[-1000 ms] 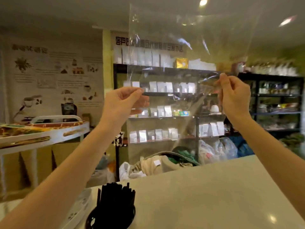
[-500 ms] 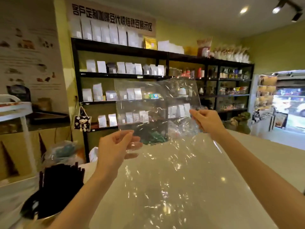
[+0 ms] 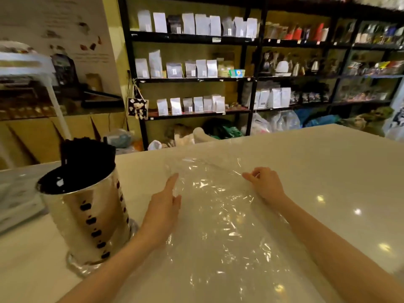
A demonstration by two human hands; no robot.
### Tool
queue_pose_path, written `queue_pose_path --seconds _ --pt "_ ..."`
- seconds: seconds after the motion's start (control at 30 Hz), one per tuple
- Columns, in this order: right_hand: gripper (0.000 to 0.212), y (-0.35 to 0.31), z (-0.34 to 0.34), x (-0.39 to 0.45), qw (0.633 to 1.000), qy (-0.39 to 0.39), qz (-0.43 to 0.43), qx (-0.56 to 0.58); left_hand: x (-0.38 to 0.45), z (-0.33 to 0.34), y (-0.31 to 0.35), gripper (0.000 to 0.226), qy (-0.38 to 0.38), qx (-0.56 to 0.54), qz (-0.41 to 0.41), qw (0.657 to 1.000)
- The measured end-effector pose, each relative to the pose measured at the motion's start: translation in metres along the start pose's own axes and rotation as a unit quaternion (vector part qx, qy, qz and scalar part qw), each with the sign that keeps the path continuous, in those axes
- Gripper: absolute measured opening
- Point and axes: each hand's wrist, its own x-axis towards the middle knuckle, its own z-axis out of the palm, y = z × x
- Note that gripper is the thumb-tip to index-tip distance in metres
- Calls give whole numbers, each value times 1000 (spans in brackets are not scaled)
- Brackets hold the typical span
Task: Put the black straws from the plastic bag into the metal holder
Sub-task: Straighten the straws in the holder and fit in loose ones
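Observation:
A shiny metal holder (image 3: 91, 213) with dark oval slots stands upright on the white counter at the left. A bundle of black straws (image 3: 87, 158) sticks out of its top. The clear plastic bag (image 3: 218, 211) lies flat and crinkled on the counter in front of me, with no straws in it. My left hand (image 3: 164, 204) rests on the bag's left edge, fingers straight and together. My right hand (image 3: 264, 184) sits at the bag's right edge, fingers curled and pinching the film.
The white counter (image 3: 328, 176) stretches to the right and ends at a far edge. Black shelves (image 3: 196, 79) with white pouches and goods fill the back wall. A white tray (image 3: 15, 200) lies left of the holder, and a white stand (image 3: 52, 88) rises behind it.
Both hands came down from chest height and laid the plastic bag flat on the counter. My view dropped from the shelves to the counter.

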Motion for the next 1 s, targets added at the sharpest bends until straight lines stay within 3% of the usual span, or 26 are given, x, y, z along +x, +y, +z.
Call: queue_pose_path --seconds 0.17,0.33,0.4,0.5,0.63,0.8,0.9,1.0 --pt "27 -1 19 -13 986 19 -32 -163 -4 12 -18 39 -25 230 8 973" --pt "46 -3 22 -13 979 32 -73 -190 -10 17 -20 34 -22 384 40 922" --pt "40 -3 23 -14 971 40 -90 -218 -13 17 -19 28 10 405 55 913" --pt "28 -3 25 -13 959 28 -119 -256 -14 17 -18 24 24 409 34 912" --pt "28 -4 25 -10 951 -7 -131 -278 -12 14 -19 18 28 412 48 909" --pt "27 -15 20 -5 926 -45 -132 -351 -7 8 -16 34 -41 424 33 904" --pt "32 -45 15 -9 914 -53 -149 -372 -6 -8 -5 37 -86 302 39 949" --pt "33 -86 15 -20 939 -63 -200 -274 -7 -35 24 34 -136 121 64 981"
